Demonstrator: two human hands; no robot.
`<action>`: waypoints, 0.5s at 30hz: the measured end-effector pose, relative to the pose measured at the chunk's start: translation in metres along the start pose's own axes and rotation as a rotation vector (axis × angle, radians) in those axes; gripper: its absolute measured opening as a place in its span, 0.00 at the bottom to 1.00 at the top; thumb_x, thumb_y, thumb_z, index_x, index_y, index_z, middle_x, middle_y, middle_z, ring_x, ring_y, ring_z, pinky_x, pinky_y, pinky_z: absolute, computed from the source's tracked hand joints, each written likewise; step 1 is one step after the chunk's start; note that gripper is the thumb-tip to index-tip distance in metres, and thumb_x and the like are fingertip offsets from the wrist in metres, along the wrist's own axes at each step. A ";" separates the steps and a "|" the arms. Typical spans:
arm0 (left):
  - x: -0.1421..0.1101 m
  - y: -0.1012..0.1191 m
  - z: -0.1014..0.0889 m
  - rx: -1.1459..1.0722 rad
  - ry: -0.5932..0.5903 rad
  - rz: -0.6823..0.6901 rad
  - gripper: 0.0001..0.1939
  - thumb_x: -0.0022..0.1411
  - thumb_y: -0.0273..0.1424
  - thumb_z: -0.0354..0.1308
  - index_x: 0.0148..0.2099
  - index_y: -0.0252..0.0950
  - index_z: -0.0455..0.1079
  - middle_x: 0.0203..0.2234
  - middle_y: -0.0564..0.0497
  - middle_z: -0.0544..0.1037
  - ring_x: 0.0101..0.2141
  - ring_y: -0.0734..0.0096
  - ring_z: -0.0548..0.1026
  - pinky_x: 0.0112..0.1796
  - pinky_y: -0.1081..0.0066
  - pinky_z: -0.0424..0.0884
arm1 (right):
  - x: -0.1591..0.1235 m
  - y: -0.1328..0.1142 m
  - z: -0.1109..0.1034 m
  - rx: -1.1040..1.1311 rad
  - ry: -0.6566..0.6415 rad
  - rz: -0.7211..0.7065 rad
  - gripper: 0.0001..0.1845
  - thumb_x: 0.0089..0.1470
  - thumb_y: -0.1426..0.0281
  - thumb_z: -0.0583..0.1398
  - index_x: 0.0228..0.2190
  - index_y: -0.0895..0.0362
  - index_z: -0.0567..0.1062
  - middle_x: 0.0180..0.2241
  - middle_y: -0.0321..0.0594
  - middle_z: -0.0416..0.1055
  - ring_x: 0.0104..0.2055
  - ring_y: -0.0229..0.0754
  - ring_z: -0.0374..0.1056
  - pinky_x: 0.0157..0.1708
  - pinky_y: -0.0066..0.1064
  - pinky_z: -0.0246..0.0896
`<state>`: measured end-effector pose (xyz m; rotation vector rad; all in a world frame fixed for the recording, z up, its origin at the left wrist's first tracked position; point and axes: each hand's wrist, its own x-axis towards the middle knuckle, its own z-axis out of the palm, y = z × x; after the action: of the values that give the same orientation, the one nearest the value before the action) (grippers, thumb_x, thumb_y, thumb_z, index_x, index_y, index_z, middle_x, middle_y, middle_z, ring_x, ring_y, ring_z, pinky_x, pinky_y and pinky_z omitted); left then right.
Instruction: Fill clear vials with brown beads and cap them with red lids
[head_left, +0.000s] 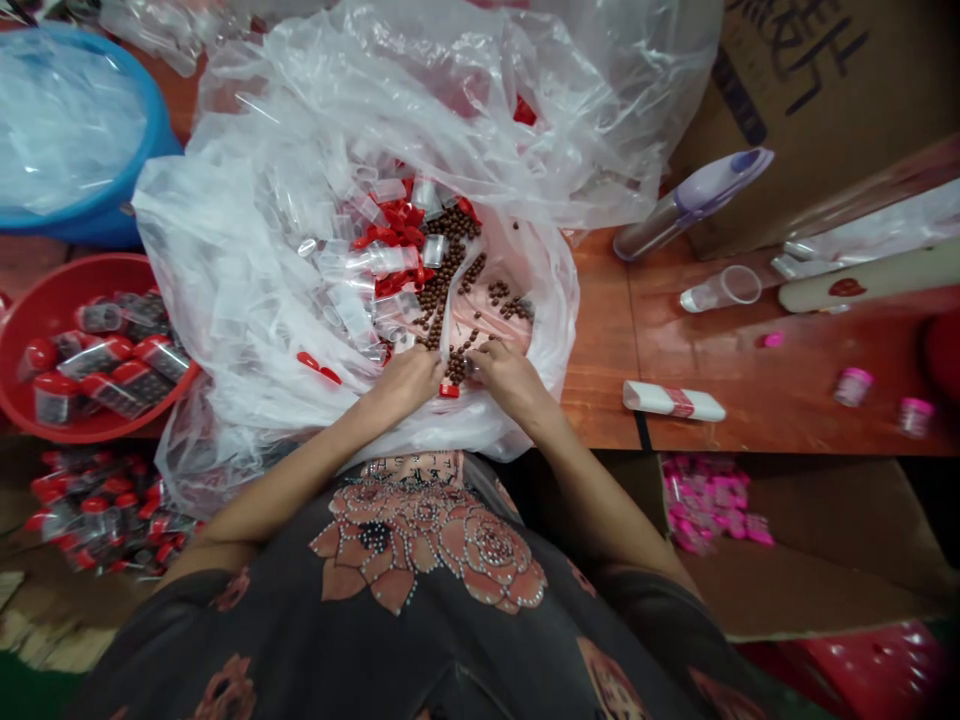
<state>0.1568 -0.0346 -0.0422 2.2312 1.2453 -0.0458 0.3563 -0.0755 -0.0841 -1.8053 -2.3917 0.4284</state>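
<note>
Wooden table (600, 345), clear bag (247, 195) on top. Brown beads (448, 265) on bag, by left hand (409, 382) and right hand (511, 380). Fingers (493, 353) curled in; can't tell what they hold. Tug on bag might spill beads.

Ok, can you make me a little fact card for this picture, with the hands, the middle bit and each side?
Left hand: fingers bent, beside the brown balls; grip unclear
Right hand: fingertips near the brown balls; grip unclear
Between the hands: a small red piece
Middle: brown balls, red pieces and clear containers on plastic sheeting
Left side: blue tub; red basin holding red-capped containers
Right side: cardboard box with pink pieces inside
</note>
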 end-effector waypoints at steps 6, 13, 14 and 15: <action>0.022 0.004 0.000 0.146 -0.039 -0.132 0.14 0.62 0.27 0.53 0.41 0.28 0.79 0.37 0.34 0.81 0.39 0.51 0.79 0.38 0.61 0.70 | 0.017 -0.015 0.014 0.110 0.004 -0.020 0.17 0.57 0.75 0.60 0.49 0.59 0.76 0.45 0.51 0.72 0.48 0.53 0.65 0.50 0.45 0.62; 0.019 -0.016 -0.014 -0.063 -0.001 -0.092 0.12 0.61 0.29 0.53 0.36 0.37 0.80 0.36 0.45 0.82 0.38 0.60 0.78 0.36 0.68 0.67 | 0.018 -0.011 0.022 0.489 0.117 0.015 0.17 0.58 0.71 0.62 0.49 0.53 0.73 0.46 0.45 0.71 0.50 0.48 0.67 0.51 0.42 0.64; 0.017 -0.018 -0.015 -0.099 0.007 -0.088 0.12 0.61 0.30 0.53 0.36 0.38 0.79 0.36 0.47 0.82 0.38 0.62 0.77 0.36 0.68 0.67 | 0.016 -0.010 0.020 0.542 0.130 0.022 0.17 0.58 0.70 0.62 0.49 0.53 0.73 0.46 0.44 0.71 0.50 0.48 0.67 0.51 0.42 0.64; 0.016 -0.020 -0.016 -0.123 0.011 -0.090 0.12 0.62 0.30 0.54 0.36 0.38 0.79 0.36 0.47 0.82 0.38 0.63 0.77 0.35 0.69 0.67 | 0.014 -0.007 0.018 0.576 0.138 0.030 0.16 0.58 0.70 0.61 0.49 0.52 0.72 0.47 0.44 0.71 0.51 0.48 0.67 0.52 0.42 0.64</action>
<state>0.1459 -0.0065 -0.0429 2.0731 1.3174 0.0082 0.3409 -0.0670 -0.1002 -1.5435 -1.8860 0.8587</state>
